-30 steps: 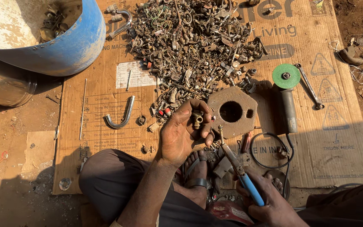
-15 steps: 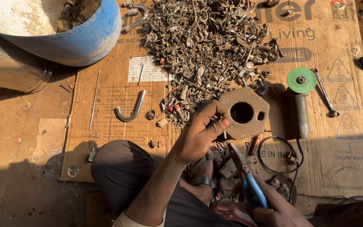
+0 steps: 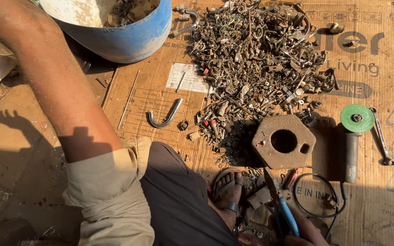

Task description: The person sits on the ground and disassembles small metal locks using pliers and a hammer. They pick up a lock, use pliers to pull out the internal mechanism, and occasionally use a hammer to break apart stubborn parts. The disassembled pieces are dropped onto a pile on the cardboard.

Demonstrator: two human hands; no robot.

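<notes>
My left forearm (image 3: 55,86) stretches up to the far left corner, and its hand is out of the picture beside the blue tub (image 3: 124,38). At the bottom edge my right hand (image 3: 305,233) grips a blue-handled tool (image 3: 287,216) whose metal tip points up toward a rusty flat plate with a round hole (image 3: 283,142). That plate lies on the cardboard (image 3: 151,91) just below a big pile of small scrap metal parts (image 3: 261,59). My sandalled foot (image 3: 229,191) rests left of the tool.
An angle grinder with a green disc (image 3: 355,123) lies right of the plate, its black cord (image 3: 315,196) looping below. A spanner (image 3: 382,136) lies beside it. A bent U-shaped bolt (image 3: 166,116) rests left of the pile. The tub holds some scrap.
My left hand left the rusty plate and swung away to the upper left, out of view. The right hand keeps its hold on the blue-handled tool.
</notes>
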